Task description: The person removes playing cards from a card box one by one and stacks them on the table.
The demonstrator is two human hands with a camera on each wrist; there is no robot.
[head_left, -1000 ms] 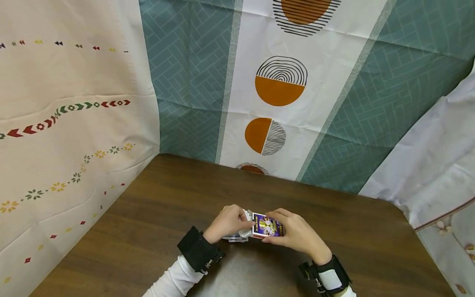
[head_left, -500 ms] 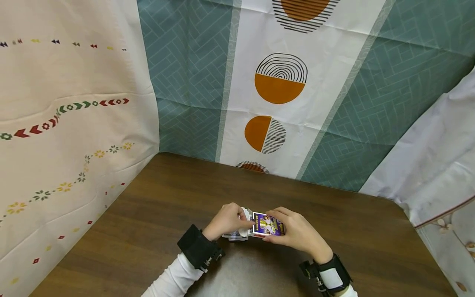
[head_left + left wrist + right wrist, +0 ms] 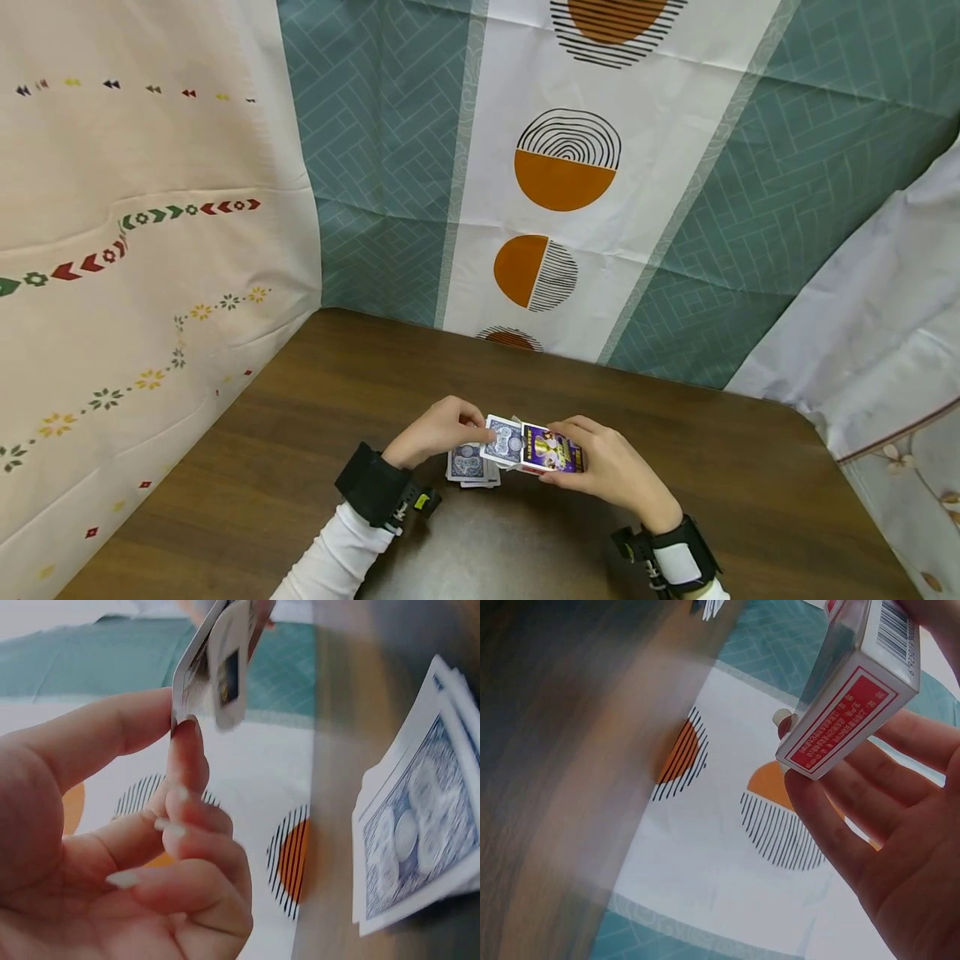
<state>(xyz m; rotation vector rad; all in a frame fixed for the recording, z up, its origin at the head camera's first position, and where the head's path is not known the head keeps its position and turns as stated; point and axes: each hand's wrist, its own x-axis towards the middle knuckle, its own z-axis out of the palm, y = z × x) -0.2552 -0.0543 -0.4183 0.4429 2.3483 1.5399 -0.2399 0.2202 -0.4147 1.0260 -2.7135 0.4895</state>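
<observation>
My right hand (image 3: 611,467) grips a purple, white and red card box (image 3: 553,450) above the table, its mouth toward the left. In the right wrist view, the box's red side panel (image 3: 844,720) and barcode show. Out of the mouth sticks a blue-backed playing card (image 3: 502,440); whether more cards come with it I cannot tell. My left hand (image 3: 438,429) pinches that card between thumb and index finger, the other fingers curled in the left wrist view. Below and beside it, a loose stack of blue-backed playing cards (image 3: 467,463) lies on the table.
The brown wooden table (image 3: 360,375) extends around the hands. Patterned cloths hang at its sides: a cream cloth (image 3: 150,250) on the left, a teal and white cloth (image 3: 390,167) at the back, and a white cloth (image 3: 870,333) on the right.
My left hand has moved left from the box mouth, and a blue-backed card now shows partly drawn out. More of the stack on the table is visible. The right hand has shifted slightly right.
</observation>
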